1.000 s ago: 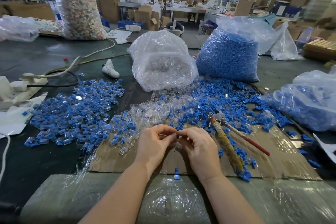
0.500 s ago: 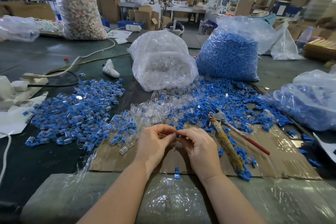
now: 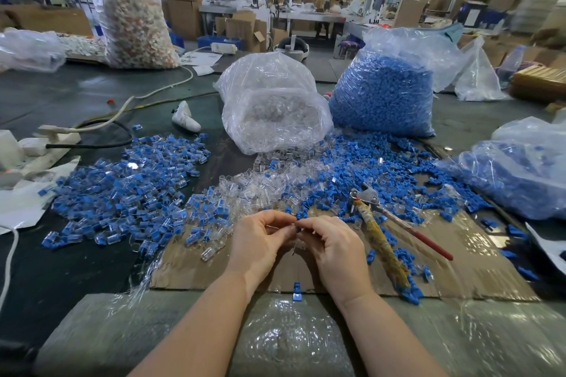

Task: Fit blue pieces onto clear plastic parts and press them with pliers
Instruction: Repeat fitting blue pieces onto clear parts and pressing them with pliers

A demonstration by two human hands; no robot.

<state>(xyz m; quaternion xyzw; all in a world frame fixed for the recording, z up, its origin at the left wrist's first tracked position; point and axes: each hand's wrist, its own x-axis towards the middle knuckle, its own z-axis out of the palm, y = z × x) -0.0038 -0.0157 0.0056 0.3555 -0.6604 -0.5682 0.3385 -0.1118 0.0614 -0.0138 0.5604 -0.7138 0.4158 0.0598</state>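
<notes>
My left hand (image 3: 260, 242) and my right hand (image 3: 332, 246) meet fingertip to fingertip over the cardboard sheet (image 3: 477, 266). Between them they pinch a small clear plastic part (image 3: 298, 243) with a blue piece (image 3: 297, 221) at its top; the fingers hide most of it. The pliers (image 3: 376, 223), with one taped and one red handle, lie untouched just right of my right hand. Loose blue pieces (image 3: 376, 162) and loose clear parts (image 3: 260, 184) are scattered beyond my hands. A pile of fitted blue-and-clear parts (image 3: 128, 193) lies at the left.
Behind the piles stand a bag of clear parts (image 3: 272, 104) and a bag of blue pieces (image 3: 382, 92). Another bag of blue parts (image 3: 520, 168) sits at the right. A single blue piece (image 3: 296, 292) lies near the cardboard's front edge. A power strip and cables (image 3: 58, 135) lie far left.
My hands have stayed together at the same spot, with only small finger movements on the part. The pliers and the piles have not moved.
</notes>
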